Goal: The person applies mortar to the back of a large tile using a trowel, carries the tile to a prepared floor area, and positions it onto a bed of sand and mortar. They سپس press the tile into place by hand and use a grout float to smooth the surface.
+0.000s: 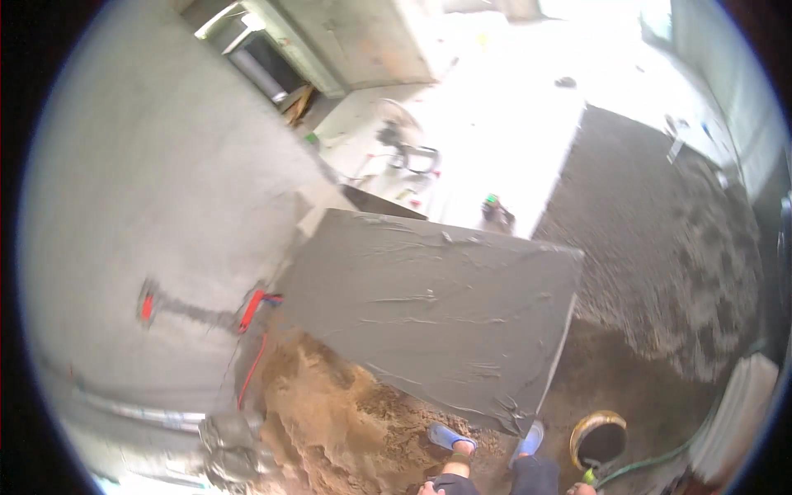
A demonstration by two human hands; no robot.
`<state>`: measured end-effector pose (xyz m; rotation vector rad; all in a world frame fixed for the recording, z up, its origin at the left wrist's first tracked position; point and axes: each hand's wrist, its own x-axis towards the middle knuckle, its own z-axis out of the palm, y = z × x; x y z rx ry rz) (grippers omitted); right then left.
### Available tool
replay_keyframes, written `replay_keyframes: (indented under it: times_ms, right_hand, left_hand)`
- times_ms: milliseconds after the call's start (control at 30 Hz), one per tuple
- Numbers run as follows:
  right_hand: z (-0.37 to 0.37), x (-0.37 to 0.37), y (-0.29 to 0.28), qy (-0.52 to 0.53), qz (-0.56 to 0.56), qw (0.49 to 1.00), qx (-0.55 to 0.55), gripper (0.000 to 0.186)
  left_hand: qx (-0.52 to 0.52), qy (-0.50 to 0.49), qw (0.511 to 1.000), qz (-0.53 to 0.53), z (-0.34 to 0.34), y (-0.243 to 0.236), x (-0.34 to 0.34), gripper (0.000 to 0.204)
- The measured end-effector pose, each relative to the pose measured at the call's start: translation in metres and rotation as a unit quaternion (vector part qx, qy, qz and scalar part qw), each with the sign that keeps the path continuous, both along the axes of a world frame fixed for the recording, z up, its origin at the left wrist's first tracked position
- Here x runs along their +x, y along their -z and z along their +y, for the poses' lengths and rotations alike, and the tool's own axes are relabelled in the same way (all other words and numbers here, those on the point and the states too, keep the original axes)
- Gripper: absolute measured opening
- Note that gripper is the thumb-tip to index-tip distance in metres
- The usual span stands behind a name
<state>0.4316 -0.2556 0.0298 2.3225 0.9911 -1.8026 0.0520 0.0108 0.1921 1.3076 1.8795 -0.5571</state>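
A large grey slab point(425, 301), coated in ridged, wet paste, lies before me, above my feet point(450, 437). My left hand point(431, 487) shows only partly at the bottom edge, beside my dark-clad leg; whether it holds anything is unclear. My right hand point(581, 489) is also cut off by the lower edge, closed at a small yellow-green object point(589, 477) by a green hose point(660, 458). Just above that hand stands a round bucket point(598, 440) with a yellowish rim.
Brown sand point(318, 392) lies left of my feet. A dark screed bed point(652, 247) spreads right, a pale floor point(483, 124) behind, with a fan-like object point(400, 132) and small tools. A bare wall point(140, 181) with red fittings point(252, 309) runs left; grey bags point(231, 445) lie below.
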Motion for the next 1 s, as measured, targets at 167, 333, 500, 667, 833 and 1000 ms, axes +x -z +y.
replay_keyframes:
  times_ms: [167, 333, 500, 667, 833, 1000]
  right_hand:
    - [0.052, 0.076, 0.01, -0.379, -0.11, 0.915, 0.082, 0.033]
    - [0.144, 0.085, -0.055, -0.094, -0.115, 0.974, 0.17, 0.031]
    - [0.205, 0.03, -0.168, 0.048, -0.003, 0.99, 0.134, 0.022]
    - [0.204, -0.002, -0.192, -0.033, -0.028, 0.996, 0.079, 0.019]
    - [0.175, -0.022, -0.156, -0.067, -0.032, 0.992, 0.103, 0.01]
    - [0.188, -0.08, -0.109, -0.724, -0.076, 0.577, 0.37, 0.018]
  left_hand:
    - [0.031, -0.07, 0.997, -0.026, -0.072, -0.012, -0.072, 0.041]
    - [0.047, -0.162, 0.986, -0.019, -0.175, 0.006, -0.119, 0.04]
    - [-0.036, -0.181, 0.98, -0.071, -0.258, 0.017, -0.107, 0.034]
    - [0.007, -0.232, 0.965, -0.119, -0.294, 0.04, -0.107, 0.031]
    - [0.068, -0.351, 0.928, -0.11, -0.336, 0.038, -0.142, 0.031]
    - [0.15, -0.216, 0.959, -0.106, -0.384, 0.027, -0.193, 0.024]
